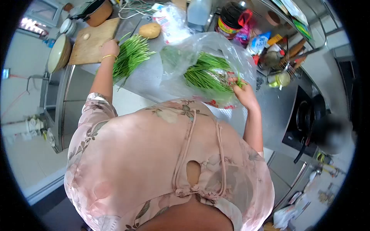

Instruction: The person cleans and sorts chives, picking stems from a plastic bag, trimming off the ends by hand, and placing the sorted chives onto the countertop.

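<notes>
Near the cutting board's right edge, my left hand [110,48] looks closed on the left edge of a loose bunch of garlic chives [133,55]; its fingertips are mostly hidden. A second bundle of garlic chives [208,71] lies inside an opened clear plastic bag [173,71] on the metal counter. At the right end of that bundle, my right hand [243,92] pinches a few green stems [239,81] between thumb and fingers.
A wooden cutting board [92,42] carries a small pale piece. Behind the chives are a potato [150,30], a white plastic bag [171,21] and a dark jar [230,21]. A bowl [59,54] stands far left; a stove with a pan [304,115] is right.
</notes>
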Tool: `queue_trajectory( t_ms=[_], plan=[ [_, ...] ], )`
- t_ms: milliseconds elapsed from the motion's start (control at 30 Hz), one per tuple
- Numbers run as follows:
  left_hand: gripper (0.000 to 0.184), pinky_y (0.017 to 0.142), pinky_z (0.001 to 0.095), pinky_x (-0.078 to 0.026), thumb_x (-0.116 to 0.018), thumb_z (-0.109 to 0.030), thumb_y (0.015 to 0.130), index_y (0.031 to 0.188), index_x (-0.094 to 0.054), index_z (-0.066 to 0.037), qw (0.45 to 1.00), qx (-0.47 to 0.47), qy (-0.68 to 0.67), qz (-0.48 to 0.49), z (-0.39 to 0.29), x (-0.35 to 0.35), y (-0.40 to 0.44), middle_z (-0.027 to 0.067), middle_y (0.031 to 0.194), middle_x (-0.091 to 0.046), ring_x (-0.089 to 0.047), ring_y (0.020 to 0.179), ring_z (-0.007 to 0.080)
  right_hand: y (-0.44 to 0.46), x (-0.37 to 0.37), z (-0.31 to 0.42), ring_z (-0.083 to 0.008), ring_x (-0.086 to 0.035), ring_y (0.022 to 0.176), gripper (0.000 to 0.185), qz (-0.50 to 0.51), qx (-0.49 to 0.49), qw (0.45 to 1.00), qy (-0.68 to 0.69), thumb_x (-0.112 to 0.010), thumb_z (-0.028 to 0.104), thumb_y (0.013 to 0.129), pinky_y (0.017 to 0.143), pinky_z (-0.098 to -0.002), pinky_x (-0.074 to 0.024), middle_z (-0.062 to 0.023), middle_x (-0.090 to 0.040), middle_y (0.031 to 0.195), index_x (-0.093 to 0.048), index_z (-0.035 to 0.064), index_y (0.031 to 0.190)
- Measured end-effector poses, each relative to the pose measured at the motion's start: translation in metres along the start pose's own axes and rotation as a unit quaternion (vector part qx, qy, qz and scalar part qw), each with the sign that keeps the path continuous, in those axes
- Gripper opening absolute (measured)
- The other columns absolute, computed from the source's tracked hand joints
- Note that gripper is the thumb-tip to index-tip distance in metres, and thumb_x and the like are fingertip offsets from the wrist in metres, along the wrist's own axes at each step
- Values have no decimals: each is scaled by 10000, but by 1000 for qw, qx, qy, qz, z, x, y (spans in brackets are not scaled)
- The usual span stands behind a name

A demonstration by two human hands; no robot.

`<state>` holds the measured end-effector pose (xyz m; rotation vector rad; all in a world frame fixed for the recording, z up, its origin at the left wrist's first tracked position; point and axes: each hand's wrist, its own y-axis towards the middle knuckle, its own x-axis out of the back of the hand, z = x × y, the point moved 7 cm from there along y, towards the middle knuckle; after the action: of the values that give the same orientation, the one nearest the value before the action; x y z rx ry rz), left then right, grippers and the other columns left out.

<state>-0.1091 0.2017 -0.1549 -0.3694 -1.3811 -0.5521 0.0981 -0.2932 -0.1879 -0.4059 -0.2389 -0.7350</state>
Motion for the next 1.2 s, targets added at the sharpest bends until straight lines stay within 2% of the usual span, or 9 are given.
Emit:
queue_trajectory(
  t_ms=[67, 267, 467, 533, 667, 767, 967, 1067, 1200],
  plan=[
    [225, 891, 447, -344, -563, -219, 755, 967, -636, -228, 1000, 13, 8, 12, -4, -6, -5, 45, 1013, -602, -532, 1015, 225, 9, -4, -13, -183, -548, 659, 236, -19, 50, 999, -11, -550, 141, 752, 625, -286, -432, -58, -596, 760, -584, 18, 950],
    [301, 852, 403, -394, -582, -288, 736, 1010, -609, -167, 990, -47, -107, -80, -59, 49, -24, 69, 1011, -586, -548, 947, 260, 23, -9, -24, -337, -573, 877, 252, 9, -98, 927, -362, -524, 117, 744, 736, -401, -453, -174, -593, 985, -583, 17, 967],
    [221, 738, 350, -447, -610, -230, 748, 908, -632, -79, 873, -304, -332, -188, -151, 123, -72, 116, 885, -607, -576, 843, 263, 40, -11, -82, -307, -570, 938, 280, 22, -167, 878, -448, -527, 85, 702, 781, -391, -449, -191, -582, 995, -609, 80, 970],
    [185, 690, 338, -454, -601, -173, 759, 886, -620, -40, 806, -352, -459, -121, -180, 133, -101, 117, 847, -611, -581, 765, 263, 43, -10, -91, -311, -573, 924, 274, 23, -159, 887, -433, -545, 98, 703, 776, -396, -448, -194, -587, 979, -612, 76, 967],
    [191, 708, 338, -452, -606, -147, 752, 887, -611, -13, 742, -432, -489, 152, -239, 128, -158, 125, 901, -600, -580, 802, 251, 32, -6, -58, -314, -587, 858, 273, 21, -129, 921, -367, -598, 124, 696, 754, -388, -447, -193, -599, 930, -616, 64, 962],
    [249, 739, 327, -443, -611, -115, 749, 979, -586, -23, 740, -534, -379, 156, -271, 98, -181, 126, 978, -580, -558, 866, 264, 23, -3, -21, -275, -601, 792, 242, 39, -57, 946, -317, -602, 139, 716, 720, -373, -452, -171, -619, 859, -618, 75, 949],
    [320, 766, 377, -429, -608, -165, 732, 1013, -568, -16, 690, -576, -437, -31, -292, 103, -189, 154, 990, -574, -547, 915, 302, 9, -5, 38, -115, -506, 636, 216, 72, 54, 996, -2, -656, 179, 721, 617, -268, -417, -44, -587, 672, -618, 19, 861],
    [290, 734, 354, -443, -600, -182, 751, 982, -583, -8, 683, -566, -435, 154, -303, 98, -190, 156, 925, -599, -569, 837, 291, 8, -1, 63, -83, -484, 602, 192, 92, 63, 994, 21, -644, 193, 744, 554, -235, -397, -8, -558, 641, -612, 20, 821],
    [231, 662, 285, -454, -579, -195, 798, 915, -604, 2, 673, -515, -453, 278, -300, 115, -183, 105, 783, -625, -584, 695, 190, 5, 11, 90, -28, -387, 502, 170, 72, -26, 993, 86, -632, 209, 767, 431, -184, -286, 31, -459, 575, -559, 59, 742]
  ],
)
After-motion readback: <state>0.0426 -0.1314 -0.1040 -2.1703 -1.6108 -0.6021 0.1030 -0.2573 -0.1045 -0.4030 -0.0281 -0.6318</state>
